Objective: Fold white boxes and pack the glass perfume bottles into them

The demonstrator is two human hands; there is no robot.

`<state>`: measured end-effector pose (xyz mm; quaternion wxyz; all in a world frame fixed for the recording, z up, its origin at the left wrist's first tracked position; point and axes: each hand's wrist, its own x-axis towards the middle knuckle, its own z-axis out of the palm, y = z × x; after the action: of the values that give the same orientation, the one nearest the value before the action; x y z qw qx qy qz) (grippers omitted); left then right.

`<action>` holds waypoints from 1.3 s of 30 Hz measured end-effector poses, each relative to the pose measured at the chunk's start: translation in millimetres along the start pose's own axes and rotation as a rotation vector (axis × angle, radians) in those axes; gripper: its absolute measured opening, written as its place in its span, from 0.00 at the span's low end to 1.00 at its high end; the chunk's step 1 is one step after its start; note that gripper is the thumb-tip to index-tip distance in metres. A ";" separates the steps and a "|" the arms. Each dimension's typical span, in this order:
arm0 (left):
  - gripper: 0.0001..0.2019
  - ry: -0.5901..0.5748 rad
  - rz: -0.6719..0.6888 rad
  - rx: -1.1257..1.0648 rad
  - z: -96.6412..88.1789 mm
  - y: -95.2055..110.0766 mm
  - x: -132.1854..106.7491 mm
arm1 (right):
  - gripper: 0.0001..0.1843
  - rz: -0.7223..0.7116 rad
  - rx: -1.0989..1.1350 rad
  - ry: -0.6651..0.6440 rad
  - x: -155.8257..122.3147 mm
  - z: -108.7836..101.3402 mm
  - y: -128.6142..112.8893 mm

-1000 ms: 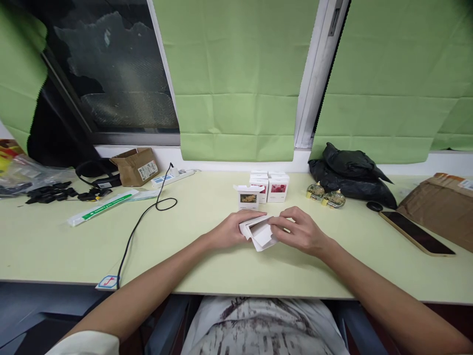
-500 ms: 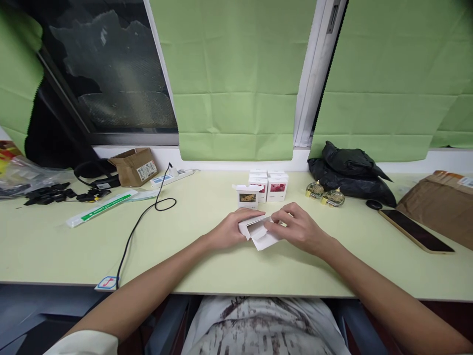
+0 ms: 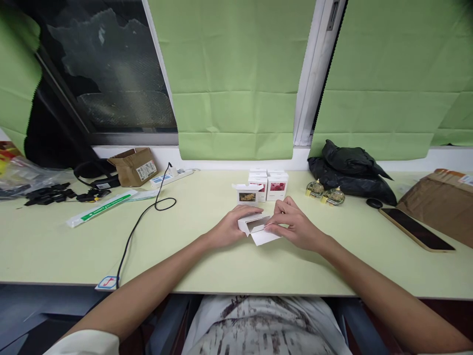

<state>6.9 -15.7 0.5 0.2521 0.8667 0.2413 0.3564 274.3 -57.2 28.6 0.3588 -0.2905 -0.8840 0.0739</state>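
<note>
A small white cardboard box (image 3: 251,226) lies tilted between my hands, its opening turned toward me and one flap hanging out at the front. My left hand (image 3: 231,227) grips the box from the left side. At the right edge of the opening, my right hand (image 3: 293,224) pinches the cardboard with thumb and forefinger. Just behind stands another white box (image 3: 247,196) with its top flaps up and a dark picture with yellow on the front. Several similar white boxes (image 3: 277,187) with red pictures are grouped behind it.
Two round gold-coloured items (image 3: 333,197) sit right of the boxes, by a black plastic bag (image 3: 351,172). A phone (image 3: 416,229) and a brown parcel (image 3: 443,207) lie at the right. On the left are a black cable (image 3: 135,229), a power strip (image 3: 173,176) and an open carton (image 3: 135,167).
The box in my hands has tipped slightly, and its front flap has risen a little. My right hand has shifted slightly with its fingers closer on the box edge.
</note>
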 end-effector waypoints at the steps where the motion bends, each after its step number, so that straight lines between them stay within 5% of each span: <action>1: 0.27 -0.002 -0.014 -0.003 0.4 -0.2 -0.2 | 0.11 0.002 0.002 -0.003 0.0 -0.4 0.1; 8: 0.27 0.036 -0.122 -0.191 3.0 5.3 -0.2 | 0.25 -0.109 -0.115 0.048 -1.8 -2.3 3.0; 12: 0.24 0.012 -0.184 -0.259 7.1 9.9 0.4 | 0.10 -0.153 -0.243 0.092 -2.3 2.1 6.5; 16: 0.22 0.013 -0.179 -0.163 9.9 13.5 -0.7 | 0.12 -0.202 -0.293 0.135 -1.0 4.5 8.7; 22: 0.18 0.176 -0.116 0.065 7.8 16.1 -4.2 | 0.12 -0.224 -0.305 0.224 0.8 5.1 12.2; 31: 0.27 0.253 -0.091 -0.108 13.1 11.6 -2.0 | 0.20 -0.204 -0.268 0.326 -0.9 12.3 20.7; 39: 0.24 0.193 -0.114 -0.082 13.2 10.3 -1.8 | 0.17 -0.149 -0.271 0.255 1.3 10.0 17.5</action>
<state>18.0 -28.0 -2.2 0.2827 0.8024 0.2986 0.4326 274.9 -41.4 16.1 0.4300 -0.2771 -0.8522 -0.1101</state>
